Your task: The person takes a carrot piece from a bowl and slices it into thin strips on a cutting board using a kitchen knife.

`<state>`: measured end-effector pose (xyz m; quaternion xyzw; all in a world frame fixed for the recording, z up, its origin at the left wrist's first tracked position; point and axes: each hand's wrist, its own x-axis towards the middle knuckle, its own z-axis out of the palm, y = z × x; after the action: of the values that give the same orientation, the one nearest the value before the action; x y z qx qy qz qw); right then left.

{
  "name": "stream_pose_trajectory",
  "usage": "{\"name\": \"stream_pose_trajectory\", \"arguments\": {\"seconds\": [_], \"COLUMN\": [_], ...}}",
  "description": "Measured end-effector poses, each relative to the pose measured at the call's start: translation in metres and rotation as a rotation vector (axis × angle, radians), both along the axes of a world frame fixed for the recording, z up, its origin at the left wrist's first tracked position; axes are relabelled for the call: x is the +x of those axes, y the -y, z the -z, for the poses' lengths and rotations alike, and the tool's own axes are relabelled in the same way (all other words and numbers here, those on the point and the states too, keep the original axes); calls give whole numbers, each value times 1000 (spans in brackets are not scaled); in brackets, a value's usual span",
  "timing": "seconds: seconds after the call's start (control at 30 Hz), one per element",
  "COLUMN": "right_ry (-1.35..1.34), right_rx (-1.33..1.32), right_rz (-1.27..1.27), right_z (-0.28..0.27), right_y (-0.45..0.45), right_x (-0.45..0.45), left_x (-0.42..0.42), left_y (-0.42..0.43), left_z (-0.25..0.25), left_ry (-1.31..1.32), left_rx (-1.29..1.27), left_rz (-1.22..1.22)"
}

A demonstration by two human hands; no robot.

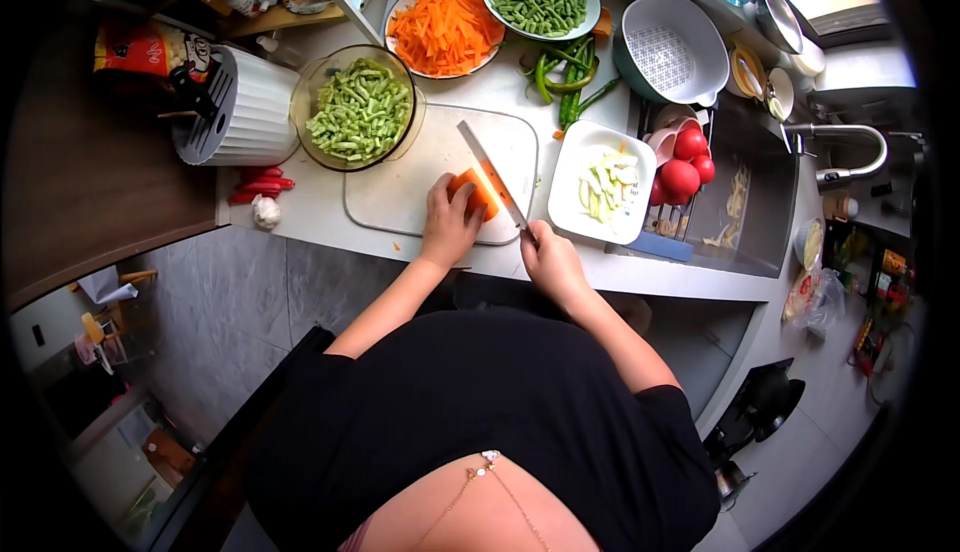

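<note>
My left hand (449, 222) presses a thick orange carrot piece (474, 192) down on the pale cutting board (400, 202), with the fingers curled over it. A kitchen knife (490, 169) is in my right hand (554, 264), the fingers wrapped round its handle. Its blade slants up and left across the board, right beside the carrot; whether it touches cannot be told. Left of the board's top stands a glass bowl (416, 112) of cut pale green pods. To the right is a white square dish (563, 220) holding light green slices.
Behind the board are a plate of carrot strips (445, 27), a plate of cut green beans (540, 0), green peppers (572, 77) and a colander (660, 52). Tomatoes (682, 177) sit by the sink (765, 222). Garlic (266, 212), red chilies (262, 184) and a knife block (250, 107) stand left.
</note>
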<state>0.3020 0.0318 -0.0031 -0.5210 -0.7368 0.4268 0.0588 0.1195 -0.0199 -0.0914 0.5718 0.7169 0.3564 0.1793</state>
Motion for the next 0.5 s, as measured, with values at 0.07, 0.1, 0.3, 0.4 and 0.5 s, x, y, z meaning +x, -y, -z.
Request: {"name": "stream_pose_trajectory", "arguments": {"seconds": [0.07, 0.1, 0.3, 0.4, 0.5], "right_ry": [39, 55, 132, 129, 139], "right_rx": [37, 34, 18, 9, -3], "right_rz": [-48, -60, -125, -140, -146], "right_z": [2, 2, 2, 5, 2], "right_y": [2, 2, -3, -3, -2], "right_x": [-2, -4, -9, -10, -14], "left_x": [-2, -3, -9, -6, -7], "left_y": [-3, -4, -13, -10, -14], "left_z": [4, 6, 28, 34, 36], "left_ry": [-118, -176, -236, -222, -207], "left_rx": [97, 144, 136, 146, 141], "left_rz": [21, 28, 100, 90, 106]}}
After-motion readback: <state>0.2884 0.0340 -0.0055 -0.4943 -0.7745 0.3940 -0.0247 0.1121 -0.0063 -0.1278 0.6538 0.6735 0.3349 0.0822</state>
